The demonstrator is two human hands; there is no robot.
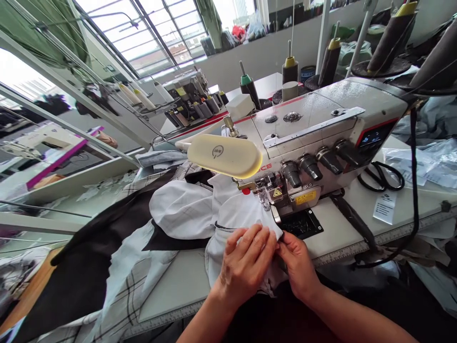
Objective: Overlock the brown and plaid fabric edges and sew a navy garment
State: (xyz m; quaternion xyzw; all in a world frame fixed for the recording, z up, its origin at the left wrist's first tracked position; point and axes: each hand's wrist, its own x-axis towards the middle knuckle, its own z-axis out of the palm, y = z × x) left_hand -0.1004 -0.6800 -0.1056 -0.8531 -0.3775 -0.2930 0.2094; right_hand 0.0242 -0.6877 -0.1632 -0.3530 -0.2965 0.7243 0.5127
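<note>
White shirt fabric (228,224) lies bunched on the sewing table, just in front of an overlock sewing machine (303,143). My left hand (246,264) presses and pinches a folded edge of this fabric. My right hand (296,259) grips the corner of the same edge with its fingertips, close to the metal presser foot (266,199). That foot sits a short way behind my fingers. A dark and plaid garment (107,247) spreads leftward from the white cloth and hangs over the table edge.
A cream machine lamp (224,155) juts out above the cloth. Black-handled scissors (381,176) and a paper tag (384,207) lie right of the machine. Thread cones (391,40) stand behind it, and a second overlock machine (189,97) stands farther back.
</note>
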